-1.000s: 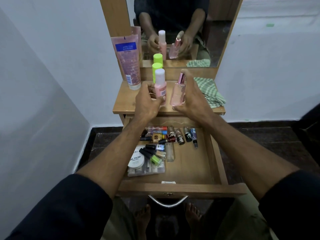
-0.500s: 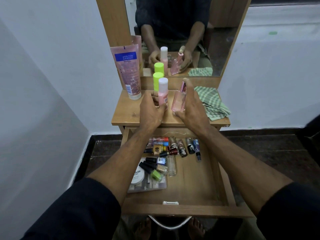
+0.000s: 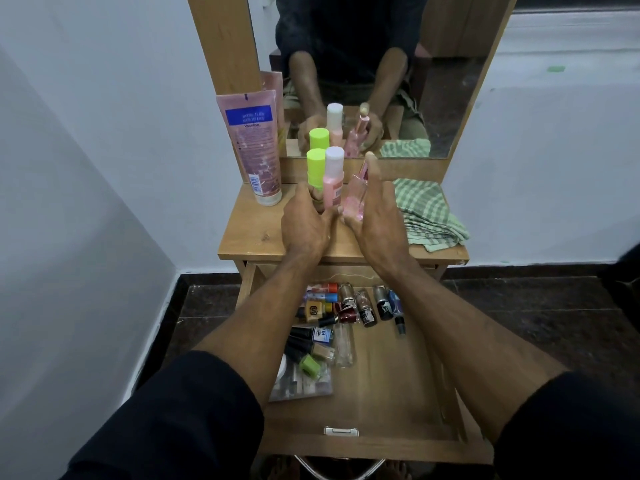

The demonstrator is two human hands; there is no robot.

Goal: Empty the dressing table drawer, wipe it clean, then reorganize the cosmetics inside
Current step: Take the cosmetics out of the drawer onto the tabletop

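My left hand [image 3: 306,223] grips a pink bottle with a white cap [image 3: 333,181], upright at the back of the dressing table top [image 3: 252,233]. My right hand [image 3: 375,209] holds a clear pink perfume bottle [image 3: 355,199] beside it, thumb raised along its side. A green-capped bottle [image 3: 316,166] stands just behind my left hand. Below my arms the wooden drawer [image 3: 391,393] is pulled open. It holds several small nail polish bottles and lip tubes [image 3: 346,306] at its back left, and a clear plastic packet [image 3: 301,382].
A pink Vaseline tube [image 3: 254,147] stands upside down at the table's left against the mirror frame. A folded green checked cloth [image 3: 426,213] lies on the right of the table top. White walls close in on both sides. The mirror [image 3: 450,81] reflects my hands.
Both hands have carried the two bottles further back over the table top and lower, close beside the green-capped bottle. The view has tilted so the drawer sits lower in frame.
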